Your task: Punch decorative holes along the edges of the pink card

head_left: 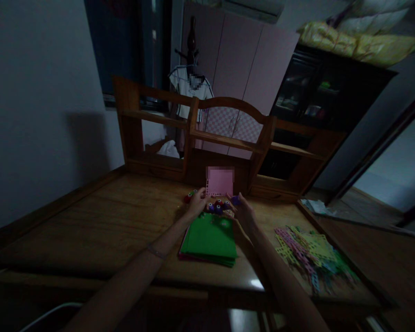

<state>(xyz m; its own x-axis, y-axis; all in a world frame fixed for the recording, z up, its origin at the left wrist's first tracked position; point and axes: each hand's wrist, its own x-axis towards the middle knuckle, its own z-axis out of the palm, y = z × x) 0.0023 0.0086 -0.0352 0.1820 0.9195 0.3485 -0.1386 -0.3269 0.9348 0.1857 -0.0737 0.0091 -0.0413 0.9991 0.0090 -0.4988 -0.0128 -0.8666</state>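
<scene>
I judge the purple spool-like piece (235, 200) light, stiff and slightly slippery — best pinched around its sides. It sits over the tabletop (124, 212), between the fingers of the right hand (245, 213), apparently closed on it. The left hand (197, 203) meets the perforated pink sheet's (220, 182) lower corner — gripping or not, I cannot tell.

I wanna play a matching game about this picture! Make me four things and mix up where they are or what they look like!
Things:
1. Pink sheet
2. Green sheets
3. Small purple thing
4. Yellow bundle

Matches:
A. On top of the dark cabinet
B. At the right hand
C. Has a row of holes along an edge
D. Stacked on the wooden desk

Right pairs: 1-C, 2-D, 3-B, 4-A
</scene>
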